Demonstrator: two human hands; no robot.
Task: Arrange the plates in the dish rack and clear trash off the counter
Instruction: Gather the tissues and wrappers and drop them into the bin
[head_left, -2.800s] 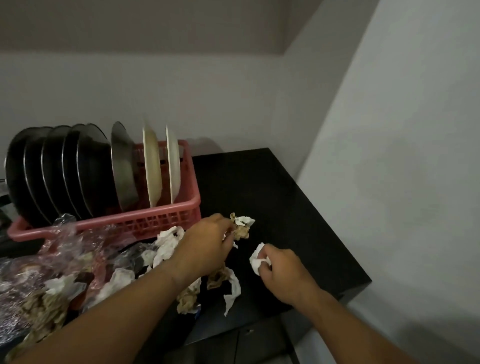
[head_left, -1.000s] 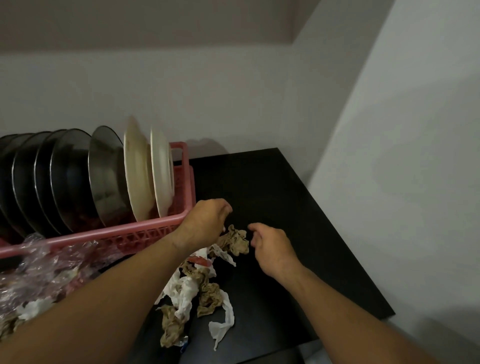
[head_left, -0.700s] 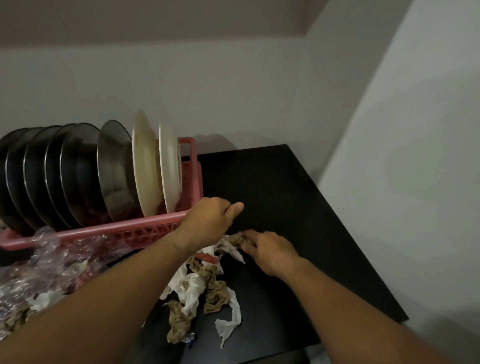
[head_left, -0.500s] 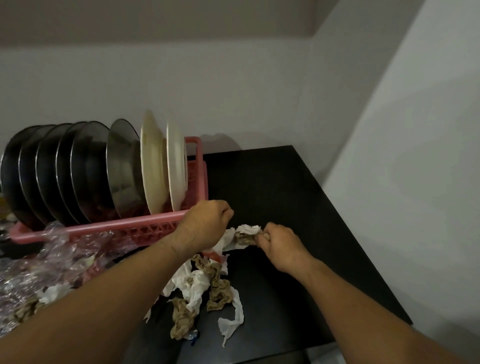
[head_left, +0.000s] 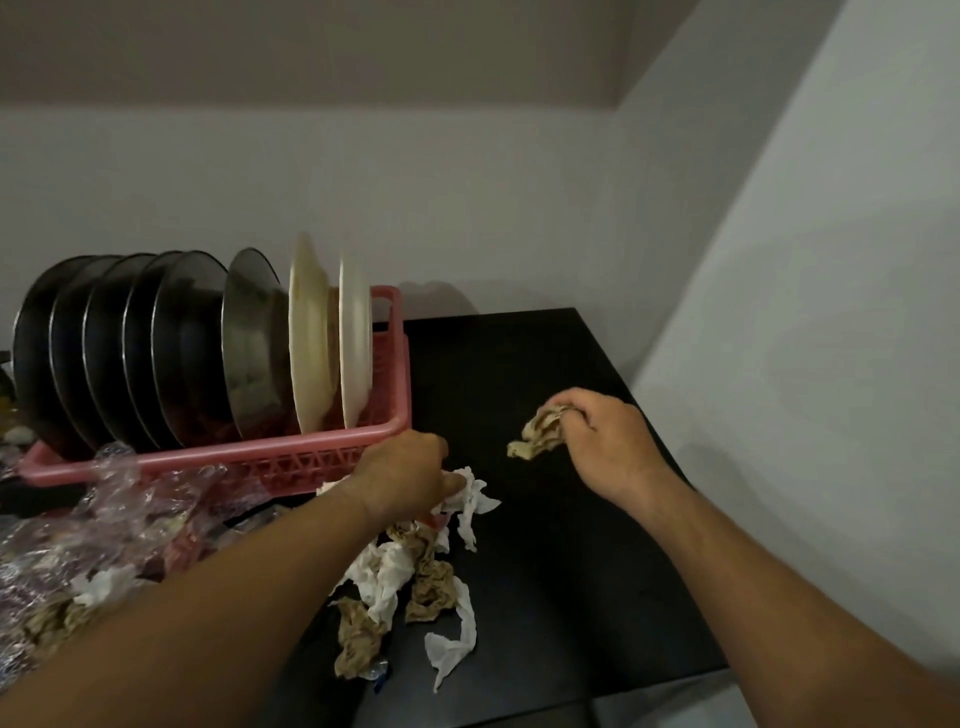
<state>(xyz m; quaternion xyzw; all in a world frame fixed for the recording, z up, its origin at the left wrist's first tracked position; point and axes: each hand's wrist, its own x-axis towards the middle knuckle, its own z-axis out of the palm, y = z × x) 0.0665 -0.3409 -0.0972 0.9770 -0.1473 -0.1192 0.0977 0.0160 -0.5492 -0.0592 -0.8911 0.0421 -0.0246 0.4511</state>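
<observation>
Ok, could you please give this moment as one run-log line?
phase: clearing trash | right hand: grips brown tissue wad | left hand: on tissue pile, grip unclear | plates: upright in pink rack

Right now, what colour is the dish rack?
The rack is pink; the head view shows it best.

Rack (head_left: 270, 457) pink; counter (head_left: 545, 519) black; plates (head_left: 130, 353) black, two at 3 o'clock (head_left: 332, 332) cream; tissues (head_left: 395, 577) white, brown-stained.

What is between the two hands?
Head view: bare black counter, plus the brown tissue wad gripped by the right hand; the left hand touches white tissue.
</observation>
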